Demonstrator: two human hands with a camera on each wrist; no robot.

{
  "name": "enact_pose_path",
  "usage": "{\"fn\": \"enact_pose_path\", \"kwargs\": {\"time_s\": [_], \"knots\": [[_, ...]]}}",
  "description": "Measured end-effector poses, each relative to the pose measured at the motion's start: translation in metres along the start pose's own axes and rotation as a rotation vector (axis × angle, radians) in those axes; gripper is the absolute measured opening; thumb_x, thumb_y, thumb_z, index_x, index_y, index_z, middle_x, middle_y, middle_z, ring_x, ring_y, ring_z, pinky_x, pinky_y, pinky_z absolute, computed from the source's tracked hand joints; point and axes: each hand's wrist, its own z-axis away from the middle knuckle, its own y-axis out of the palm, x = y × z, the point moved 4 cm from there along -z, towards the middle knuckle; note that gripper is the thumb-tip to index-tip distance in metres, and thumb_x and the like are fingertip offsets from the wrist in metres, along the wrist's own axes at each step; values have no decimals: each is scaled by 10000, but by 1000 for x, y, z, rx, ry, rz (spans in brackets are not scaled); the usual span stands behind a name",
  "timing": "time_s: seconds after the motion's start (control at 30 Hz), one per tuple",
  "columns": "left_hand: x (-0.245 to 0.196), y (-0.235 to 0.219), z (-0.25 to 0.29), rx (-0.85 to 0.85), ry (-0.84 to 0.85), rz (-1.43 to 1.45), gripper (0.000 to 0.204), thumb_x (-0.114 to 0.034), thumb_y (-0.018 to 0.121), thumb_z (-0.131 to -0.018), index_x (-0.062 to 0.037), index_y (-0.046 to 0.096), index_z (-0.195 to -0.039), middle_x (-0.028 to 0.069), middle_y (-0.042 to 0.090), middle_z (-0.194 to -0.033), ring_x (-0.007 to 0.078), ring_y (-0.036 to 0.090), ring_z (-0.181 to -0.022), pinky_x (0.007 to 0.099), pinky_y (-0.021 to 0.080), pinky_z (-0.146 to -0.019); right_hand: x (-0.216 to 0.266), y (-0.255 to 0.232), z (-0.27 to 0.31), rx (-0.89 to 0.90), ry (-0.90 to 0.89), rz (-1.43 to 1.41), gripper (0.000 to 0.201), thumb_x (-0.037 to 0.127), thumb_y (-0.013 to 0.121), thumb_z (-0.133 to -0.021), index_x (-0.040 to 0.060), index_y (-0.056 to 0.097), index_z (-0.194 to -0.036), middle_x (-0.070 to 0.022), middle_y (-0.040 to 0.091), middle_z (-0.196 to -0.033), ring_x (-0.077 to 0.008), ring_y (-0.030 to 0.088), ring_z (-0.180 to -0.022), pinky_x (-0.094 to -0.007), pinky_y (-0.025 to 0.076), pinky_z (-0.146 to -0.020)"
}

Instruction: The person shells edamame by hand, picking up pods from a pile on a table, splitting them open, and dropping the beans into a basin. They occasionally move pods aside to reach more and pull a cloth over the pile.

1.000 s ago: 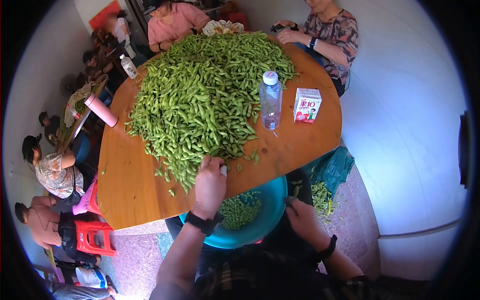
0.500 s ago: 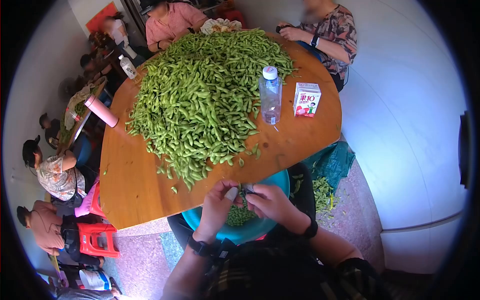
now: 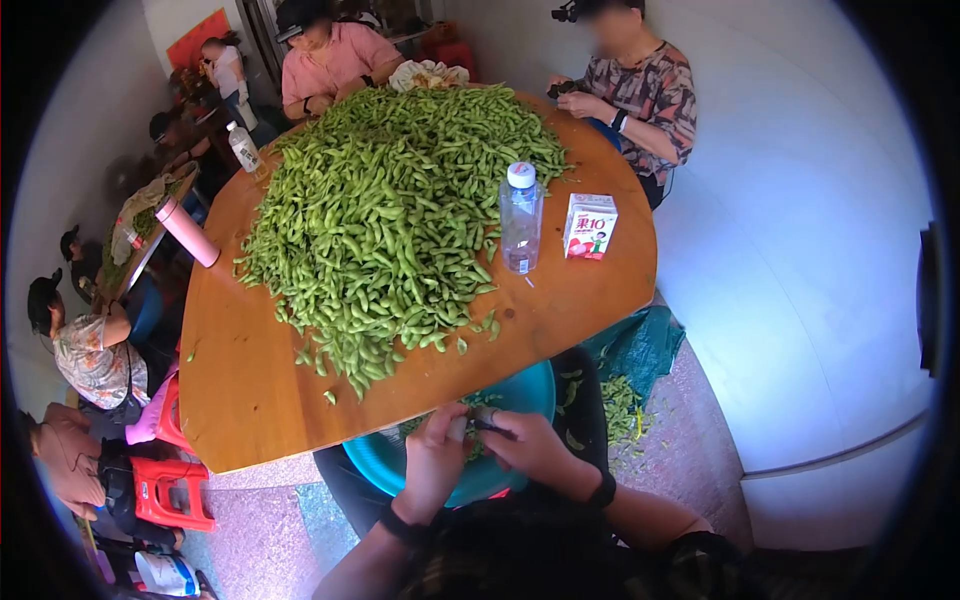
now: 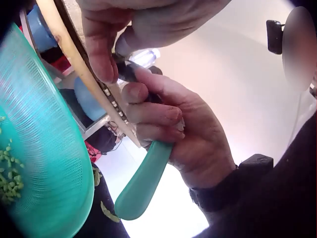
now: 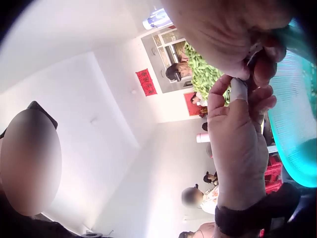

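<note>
Over the teal strainer basket [image 3: 545, 390], my two hands meet fingertip to fingertip. My left hand [image 3: 435, 462], with white tape on its thumb [image 5: 238, 90], pinches a small soybean pod, mostly hidden by fingers. My right hand [image 3: 540, 448] grips a tool by its green handle [image 4: 143, 186], fingers curled round it. The tool's dark metal end sits at the left fingertips, and its exact kind cannot be told. Shelled green beans [image 4: 10, 183] lie in the basket. Above it on the wooden table [image 3: 260, 400] is a large heap of soybean pods [image 3: 390, 230].
A clear bottle [image 3: 521, 220] and a juice carton [image 3: 591, 226] stand right of the heap, a pink flask [image 3: 188, 232] left of it. Two people sit across the table. Pods [image 3: 622, 410] lie on the floor right; red stools [image 3: 170, 490] stand left.
My left hand has come back from the near edge of the heap to above the basket, with a pod. My right hand has moved left to meet it.
</note>
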Motion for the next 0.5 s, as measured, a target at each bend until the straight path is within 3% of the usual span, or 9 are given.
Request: {"fn": "enact_pose_path", "kwargs": {"time_s": [0.07,0.2,0.23,0.3,0.37,0.47,0.5], "knots": [[-2,-1,3,16,140,-228,131,8,557,-939,3,602,-1062,99,654,-783,150,653,-636,279,523,-583,1,3,2,-16,-4,9,141,118,586,-932,-14,602,-886,-26,572,-634,-80,545,-520,-260,430,-485],[-12,0,12,33,310,-364,246,19,595,-874,17,542,-1115,176,643,-826,305,675,-672,358,547,-612,-8,7,6,-27,4,8,131,120,603,-925,-11,611,-920,-28,568,-626,-79,547,-513,-257,416,-477],[-12,1,14,33,307,-363,246,19,595,-874,17,542,-1115,176,643,-826,305,675,-672,358,547,-612,-7,8,7,-31,12,8,124,113,604,-920,-10,607,-934,-52,573,-641,-95,553,-534,-269,427,-498],[-10,4,17,8,327,-510,274,7,614,-855,9,521,-1113,202,640,-832,389,664,-706,417,547,-626,-13,15,6,-35,23,8,121,105,606,-915,-10,603,-949,-75,578,-656,-111,558,-555,-282,437,-519],[-5,6,18,29,291,-539,265,3,619,-854,5,522,-1100,208,643,-838,399,661,-717,430,545,-630,-24,19,4,-154,-223,69,121,88,600,-908,-11,593,-977,-132,579,-708,-152,561,-616,-314,461,-581],[0,8,21,43,231,-539,258,3,628,-850,-4,527,-1087,210,651,-842,402,662,-731,437,545,-633,-24,20,5,-144,-114,53,130,77,584,-909,-12,591,-1004,-176,570,-754,-185,561,-662,-345,475,-631],[0,6,21,31,217,-512,260,6,631,-847,-10,531,-1086,207,657,-841,395,667,-735,430,546,-633,-26,19,3,-148,-136,27,131,84,595,-909,-6,599,-1004,-127,583,-730,-148,555,-646,-315,463,-605]]}}
